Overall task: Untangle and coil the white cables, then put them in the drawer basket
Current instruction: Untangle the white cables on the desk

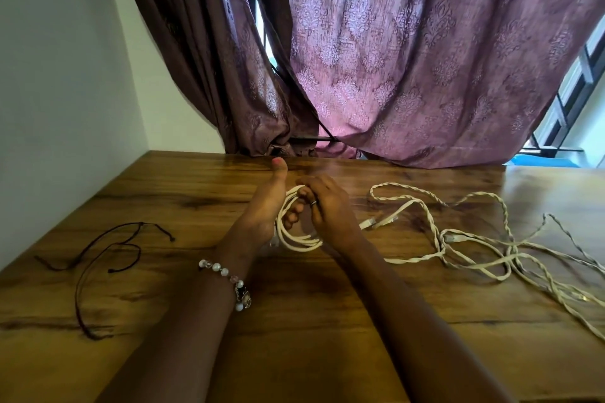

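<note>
At the centre of the frame a small coil [296, 226] of flat white cable, several loops lying together, stands on edge just above the wooden counter [294, 321], held between the two hands. The rest of the white cables [471, 239] trails away to the right of the frame, still loose and partly twisted round one another like a braid, sprawled in open loops on the counter; two plug ends lie side by side just right of the hands (another connector shows further right in the tangle). The left hand [266, 206] is inside the coil: its fingers [291, 217] curl through the loops and hold them, while the thumb points straight up, away from the cable. The right hand [327, 206], with a ring on one finger, has its fingers bent down over the top of the coil and pinches the cable there against the left hand. A beaded bracelet [229, 285] circles the left wrist. At the left of the frame a thin dark cord [98, 258] lies in loose curves on the counter, well apart from the cables. Behind the counter hang patterned purple curtains [393, 59], with a white wall [65, 75] at upper left.
</note>
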A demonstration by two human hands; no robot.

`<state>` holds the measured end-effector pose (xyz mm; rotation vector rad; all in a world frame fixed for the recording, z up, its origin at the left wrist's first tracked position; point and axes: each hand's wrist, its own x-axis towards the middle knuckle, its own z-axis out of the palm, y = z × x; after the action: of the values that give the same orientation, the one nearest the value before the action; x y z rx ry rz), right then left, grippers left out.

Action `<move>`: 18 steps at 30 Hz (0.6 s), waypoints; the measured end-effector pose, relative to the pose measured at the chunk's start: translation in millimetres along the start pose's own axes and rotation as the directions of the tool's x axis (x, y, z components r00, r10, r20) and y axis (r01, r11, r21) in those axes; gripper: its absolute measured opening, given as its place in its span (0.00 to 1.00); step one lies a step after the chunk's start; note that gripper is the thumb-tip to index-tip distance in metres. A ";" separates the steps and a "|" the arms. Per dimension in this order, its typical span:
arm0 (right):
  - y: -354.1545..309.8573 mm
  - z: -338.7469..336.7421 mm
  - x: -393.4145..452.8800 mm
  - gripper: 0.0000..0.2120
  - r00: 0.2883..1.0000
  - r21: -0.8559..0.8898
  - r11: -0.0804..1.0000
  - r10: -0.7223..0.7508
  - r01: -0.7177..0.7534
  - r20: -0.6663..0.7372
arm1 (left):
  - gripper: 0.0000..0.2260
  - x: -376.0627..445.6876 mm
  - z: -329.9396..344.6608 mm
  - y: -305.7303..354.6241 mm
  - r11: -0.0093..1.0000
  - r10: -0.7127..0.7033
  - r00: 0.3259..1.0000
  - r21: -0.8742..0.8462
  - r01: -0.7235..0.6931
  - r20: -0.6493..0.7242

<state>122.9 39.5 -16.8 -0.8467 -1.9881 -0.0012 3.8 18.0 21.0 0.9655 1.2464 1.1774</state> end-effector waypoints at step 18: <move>-2.0 1.0 -1.0 0.10 0.975 -0.016 0.998 0.053 -0.058 -0.215 | 0.18 6.5 10.8 -9.0 0.951 0.223 0.916 -0.133 -0.280 -0.335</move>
<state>121.4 37.7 -17.5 -0.8783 -1.7644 -0.0792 15.3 23.6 12.3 0.8420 1.2617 1.6723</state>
